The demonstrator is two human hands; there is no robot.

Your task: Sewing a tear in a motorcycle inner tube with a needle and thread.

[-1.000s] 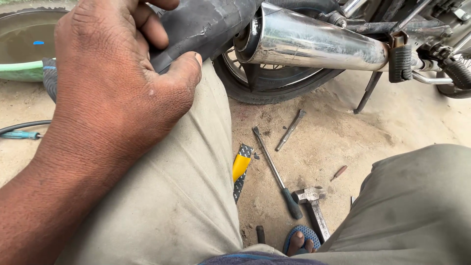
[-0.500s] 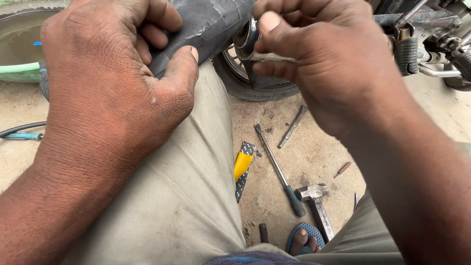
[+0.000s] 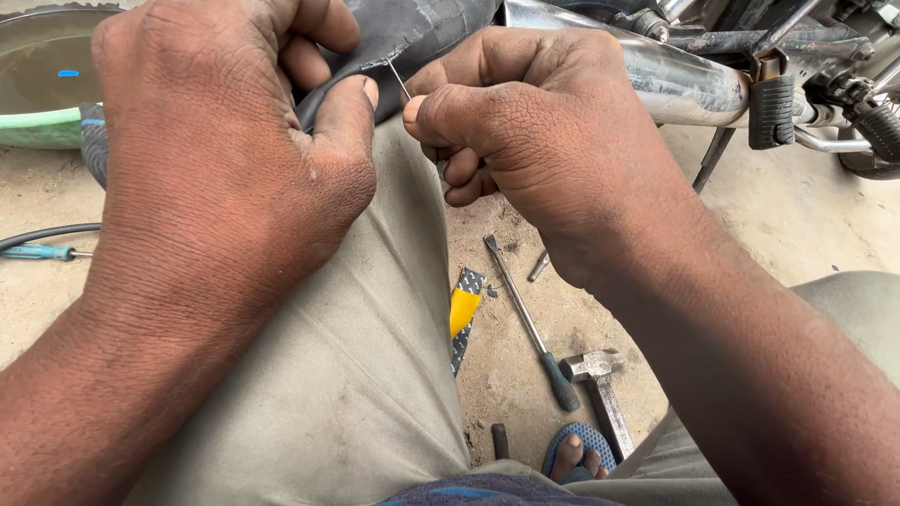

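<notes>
Head view shows the left hand (image 3: 225, 178) clamped around a black rubber inner tube (image 3: 403, 37) at about 11 o'clock, thumb pressed on its surface, the tube resting over the person's khaki-clad knee (image 3: 356, 375). At 12 o'clock the right hand (image 3: 525, 131) is closed in a fist, pinching a thin metal pin (image 3: 399, 79) between thumb and forefinger; the pin's tip meets the tube, though whether it pierces the rubber is hard to tell. Both hands block most of the tube. Behind them, at 1 o'clock, runs one chrome exhaust pipe (image 3: 675, 80) of a motorcycle, with one rubber footpeg (image 3: 772, 108) beside it. On the sandy ground at 5 o'clock lie one screwdriver (image 3: 530, 328), one hammer (image 3: 600, 384) and one yellow-and-black card (image 3: 463, 314). One blue sandal (image 3: 577, 450) shows at 6 o'clock. One green water basin (image 3: 37, 126) sits at 10 o'clock, one black hose (image 3: 37, 236) at 9.
</notes>
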